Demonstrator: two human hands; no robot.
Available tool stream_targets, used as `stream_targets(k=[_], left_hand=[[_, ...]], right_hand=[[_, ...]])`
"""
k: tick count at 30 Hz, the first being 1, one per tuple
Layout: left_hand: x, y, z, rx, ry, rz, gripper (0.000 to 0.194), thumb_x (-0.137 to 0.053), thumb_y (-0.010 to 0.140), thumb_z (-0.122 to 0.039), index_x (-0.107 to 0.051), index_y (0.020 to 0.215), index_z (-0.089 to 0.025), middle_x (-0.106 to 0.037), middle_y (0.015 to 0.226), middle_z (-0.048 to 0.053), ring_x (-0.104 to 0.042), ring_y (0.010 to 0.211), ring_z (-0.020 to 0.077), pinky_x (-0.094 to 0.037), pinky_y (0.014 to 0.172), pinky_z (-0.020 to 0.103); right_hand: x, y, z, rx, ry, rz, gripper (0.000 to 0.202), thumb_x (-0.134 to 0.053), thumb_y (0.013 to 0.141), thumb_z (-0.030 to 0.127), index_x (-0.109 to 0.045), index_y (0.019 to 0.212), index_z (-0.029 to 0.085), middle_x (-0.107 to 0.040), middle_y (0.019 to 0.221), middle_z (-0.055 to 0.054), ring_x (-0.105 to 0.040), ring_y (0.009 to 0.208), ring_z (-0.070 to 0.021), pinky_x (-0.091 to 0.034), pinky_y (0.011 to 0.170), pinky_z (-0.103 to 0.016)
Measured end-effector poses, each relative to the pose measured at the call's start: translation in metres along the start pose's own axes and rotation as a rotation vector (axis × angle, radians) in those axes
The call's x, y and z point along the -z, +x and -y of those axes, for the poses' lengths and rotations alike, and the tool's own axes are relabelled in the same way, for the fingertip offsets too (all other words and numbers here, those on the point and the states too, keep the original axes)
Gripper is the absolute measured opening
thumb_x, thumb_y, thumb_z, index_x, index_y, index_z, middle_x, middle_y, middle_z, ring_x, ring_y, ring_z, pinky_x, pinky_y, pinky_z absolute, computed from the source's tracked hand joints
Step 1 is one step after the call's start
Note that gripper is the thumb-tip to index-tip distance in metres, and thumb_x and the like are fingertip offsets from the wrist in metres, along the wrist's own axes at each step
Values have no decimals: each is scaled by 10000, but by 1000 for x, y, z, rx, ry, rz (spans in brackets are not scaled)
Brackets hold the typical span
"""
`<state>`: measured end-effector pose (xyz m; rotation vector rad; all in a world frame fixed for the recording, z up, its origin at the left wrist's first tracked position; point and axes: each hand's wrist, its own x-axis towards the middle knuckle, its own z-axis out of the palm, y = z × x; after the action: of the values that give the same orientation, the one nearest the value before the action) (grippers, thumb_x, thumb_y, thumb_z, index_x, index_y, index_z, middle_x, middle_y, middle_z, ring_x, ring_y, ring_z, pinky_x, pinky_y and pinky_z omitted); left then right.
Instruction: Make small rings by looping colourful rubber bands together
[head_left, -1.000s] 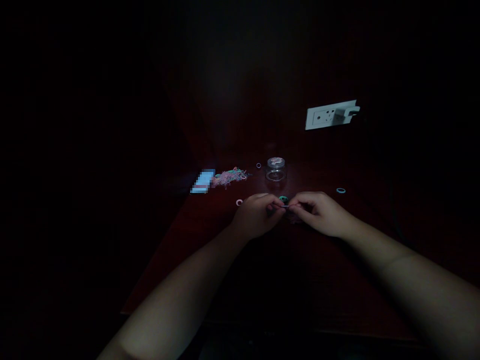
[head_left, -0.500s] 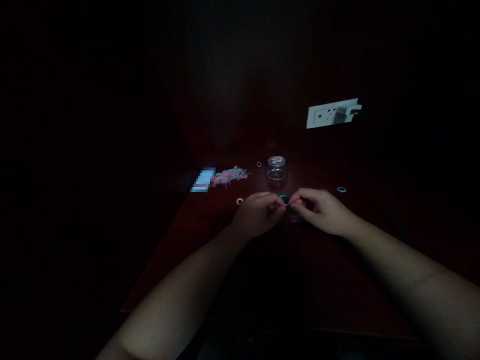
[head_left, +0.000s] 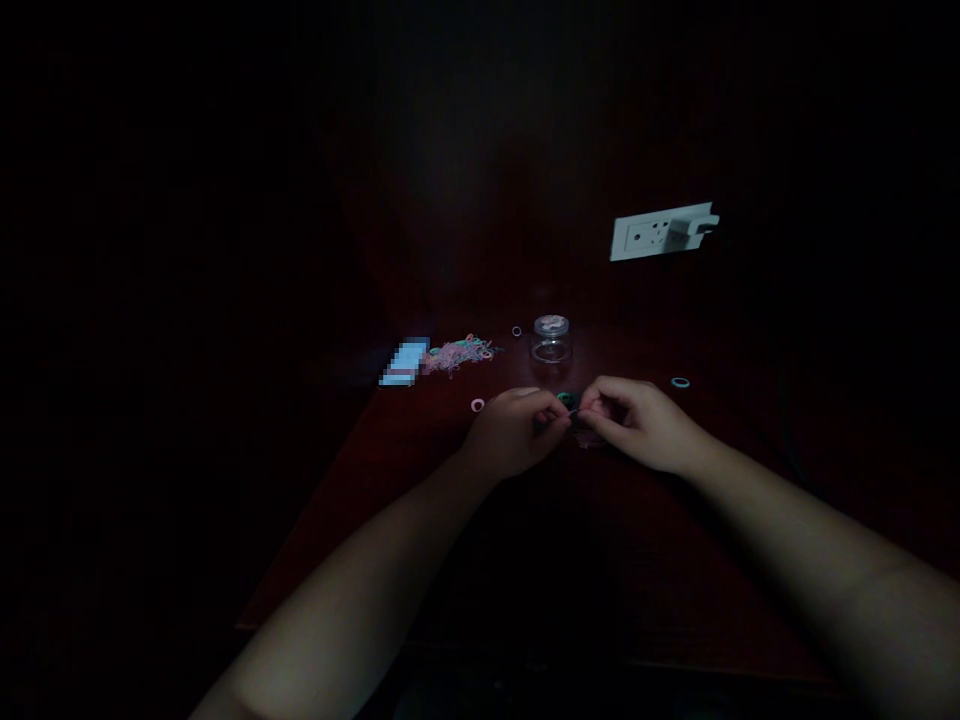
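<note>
Thumb and fingers of my left hand (head_left: 517, 428) are pinched together over the dark red table. Opposite it, my right hand (head_left: 637, 420) is closed in a pinch too, its fingertips almost touching the left ones. Between them runs a short bit of a thin purplish elastic band (head_left: 574, 411), mostly hidden by the fingers. Just behind the fingertips lies a green band (head_left: 565, 398). Some pinkish bands (head_left: 589, 438) lie under the hands, dim and partly covered. A pale pink ring-shaped band (head_left: 478, 405) rests beside my left hand.
A clear lidded jar (head_left: 551, 340) stands behind the hands. Left of it are a tangled pile of coloured elastic bands (head_left: 459, 354) and a lit, blurred-out phone-like screen (head_left: 405, 361). A blue band (head_left: 680, 382) lies at right. A wall socket (head_left: 660, 232) holds a plug.
The fingertips have drawn slightly closer, and less of the purplish band shows between them. The whole view has shifted slightly; the things on the table keep their places.
</note>
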<state>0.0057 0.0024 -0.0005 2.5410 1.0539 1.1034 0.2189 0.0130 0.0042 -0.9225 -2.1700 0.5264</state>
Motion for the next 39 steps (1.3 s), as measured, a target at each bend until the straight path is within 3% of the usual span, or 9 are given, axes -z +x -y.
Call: stream_targets(k=[14, 26, 33, 39], left_hand=[[2, 0, -2, -10, 17, 1, 120, -587, 900, -262, -667, 874, -177, -647, 768, 6, -584, 696, 120, -461, 664, 259], [2, 0, -2, -11, 15, -8, 93, -588, 892, -236, -663, 871, -186, -648, 772, 1, -582, 697, 116, -457, 659, 256], [3, 0, -3, -8, -2, -5, 84, -599, 881, -231, -666, 861, -184, -654, 768, -1, -589, 698, 114, -460, 656, 250], [2, 0, -3, -1, 2, -1, 71, -607, 876, -224, -667, 858, -190, -661, 780, -12, -600, 697, 102, -463, 654, 241]], right_hand=[[0, 2, 3, 73, -39, -23, 189, -585, 885, 283, -614, 733, 175, -557, 640, -3, -504, 604, -135, -388, 576, -258], [0, 1, 3, 37, -34, -2, 153, -568, 880, 256, -612, 755, 179, -568, 625, 3, -516, 580, -136, -385, 555, -258], [1, 3, 2, 134, -78, -77, 68, -670, 802, 236, -646, 846, 190, -646, 812, -53, -595, 787, -203, -447, 699, -316], [0, 3, 1, 82, -66, -43, 29, -638, 819, 224, -648, 826, 197, -667, 797, -46, -605, 755, -194, -453, 693, -321]])
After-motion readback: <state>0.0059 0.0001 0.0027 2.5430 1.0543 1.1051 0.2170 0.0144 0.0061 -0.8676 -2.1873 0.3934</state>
